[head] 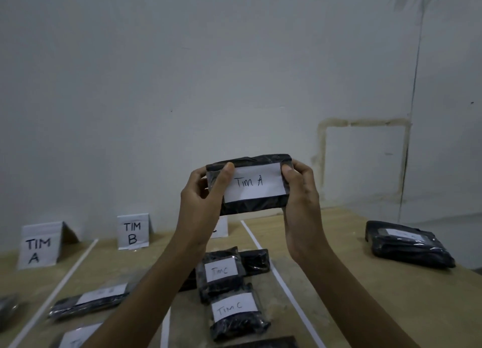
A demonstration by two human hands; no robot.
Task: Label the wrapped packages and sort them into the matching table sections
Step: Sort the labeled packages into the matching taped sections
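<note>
I hold a black wrapped package (250,206) up in front of the wall, above the table. A white label (254,182) on it reads "TIM A". My left hand (202,199) grips its left end, thumb lying on the label's left edge. My right hand (300,191) grips the right end, thumb on the label's right edge. Below on the wooden table (365,295), a folded sign "TIM A" (39,246) stands far left and a sign "TIM B" (133,231) beside it. A third sign (220,229) is mostly hidden behind my left wrist.
White tape lines (287,293) split the table into sections. Two packages labelled "TIM C" (229,293) lie in the middle section with another black one (257,261) behind. Labelled packages (88,302) lie in the B section. One package (407,244) sits at the far right.
</note>
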